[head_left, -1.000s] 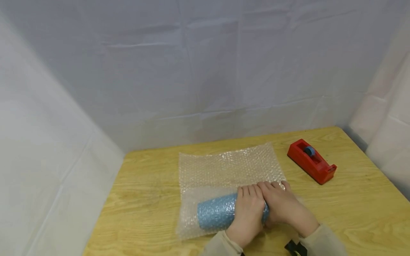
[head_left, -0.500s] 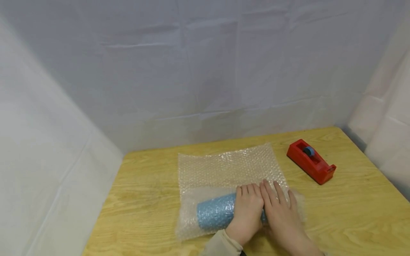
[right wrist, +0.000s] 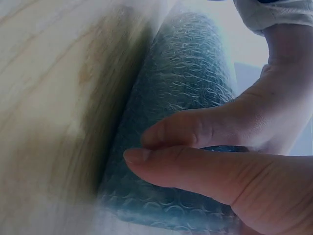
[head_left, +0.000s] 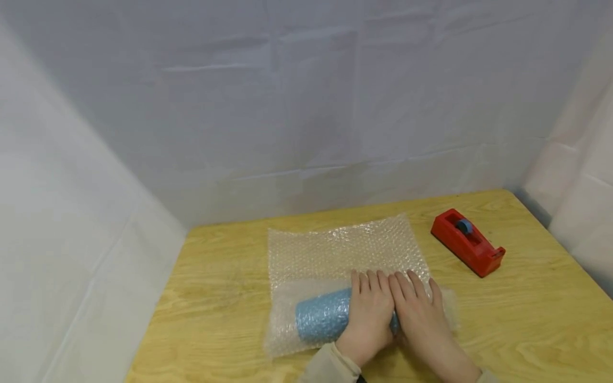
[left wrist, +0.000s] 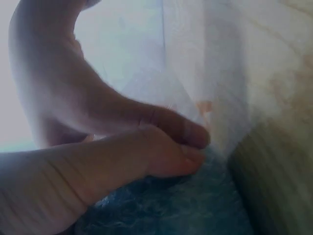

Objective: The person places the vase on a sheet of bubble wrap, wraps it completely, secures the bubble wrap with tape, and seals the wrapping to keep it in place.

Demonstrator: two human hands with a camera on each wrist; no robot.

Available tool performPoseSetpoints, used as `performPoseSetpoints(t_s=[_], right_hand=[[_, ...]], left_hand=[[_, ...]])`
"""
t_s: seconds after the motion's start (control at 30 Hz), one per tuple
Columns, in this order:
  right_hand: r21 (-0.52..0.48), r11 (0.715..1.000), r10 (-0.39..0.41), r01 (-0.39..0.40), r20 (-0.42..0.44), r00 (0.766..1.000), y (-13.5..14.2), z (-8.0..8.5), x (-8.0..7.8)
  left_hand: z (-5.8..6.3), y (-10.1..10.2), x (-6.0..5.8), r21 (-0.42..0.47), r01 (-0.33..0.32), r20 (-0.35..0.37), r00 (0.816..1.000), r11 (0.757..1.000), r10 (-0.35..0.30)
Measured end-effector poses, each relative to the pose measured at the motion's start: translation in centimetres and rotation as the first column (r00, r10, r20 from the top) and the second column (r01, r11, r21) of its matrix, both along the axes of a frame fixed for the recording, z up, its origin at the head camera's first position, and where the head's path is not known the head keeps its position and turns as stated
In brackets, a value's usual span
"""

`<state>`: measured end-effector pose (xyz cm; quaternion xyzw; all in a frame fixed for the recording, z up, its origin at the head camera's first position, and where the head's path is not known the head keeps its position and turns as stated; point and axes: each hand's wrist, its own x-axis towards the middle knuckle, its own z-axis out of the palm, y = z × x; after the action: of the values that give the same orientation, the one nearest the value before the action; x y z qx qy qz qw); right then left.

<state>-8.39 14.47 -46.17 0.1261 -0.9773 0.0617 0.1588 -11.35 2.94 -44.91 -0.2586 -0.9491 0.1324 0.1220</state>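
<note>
A blue cylinder (head_left: 322,315) lies on its side, rolled in a layer of clear bubble wrap (head_left: 335,255). The rest of the sheet spreads flat beyond it. My left hand (head_left: 367,314) grips the wrapped cylinder right of its middle, fingers over the top and thumb on the near side. Beside it, my right hand (head_left: 423,322) holds the right end, its fingers spread over the far side. In the right wrist view the two thumbs meet across the bubbled surface of the cylinder (right wrist: 188,63). Both palms hide much of the right part.
A red tape dispenser (head_left: 468,242) with a small blue-edged roll stands at the back right of the wooden table (head_left: 215,303). White sheeting (head_left: 306,106) hangs behind the table and along both sides.
My right hand has turned from lying slanted across the cylinder's end to pointing forward, fingers spread beside the left hand. The left hand and cylinder stay nearly in place.
</note>
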Motion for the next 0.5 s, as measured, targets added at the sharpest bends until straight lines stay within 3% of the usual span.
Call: performPoseSetpoints(t_s=[0.17, 0.4, 0.5], right_hand=[[0.013, 1.000, -0.015, 0.014, 0.061, 0.998, 0.0, 0.4, -0.1], [0.014, 1.000, -0.001, 0.000, 0.054, 0.999, -0.1, 0.5, -0.5], [0.007, 1.000, -0.004, 0.003, 0.063, 0.998, -0.1, 0.5, -0.5]], left_hand=[[-0.3, -0.2, 0.2, 0.019, -0.015, 0.029, 0.999, 1.000, 0.015], [-0.4, -1.3, -0.3, 0.106, -0.033, 0.117, 0.993, 0.994, 0.021], [-0.5, -1.4, -0.3, 0.105, -0.037, 0.104, 0.994, 0.994, 0.026]])
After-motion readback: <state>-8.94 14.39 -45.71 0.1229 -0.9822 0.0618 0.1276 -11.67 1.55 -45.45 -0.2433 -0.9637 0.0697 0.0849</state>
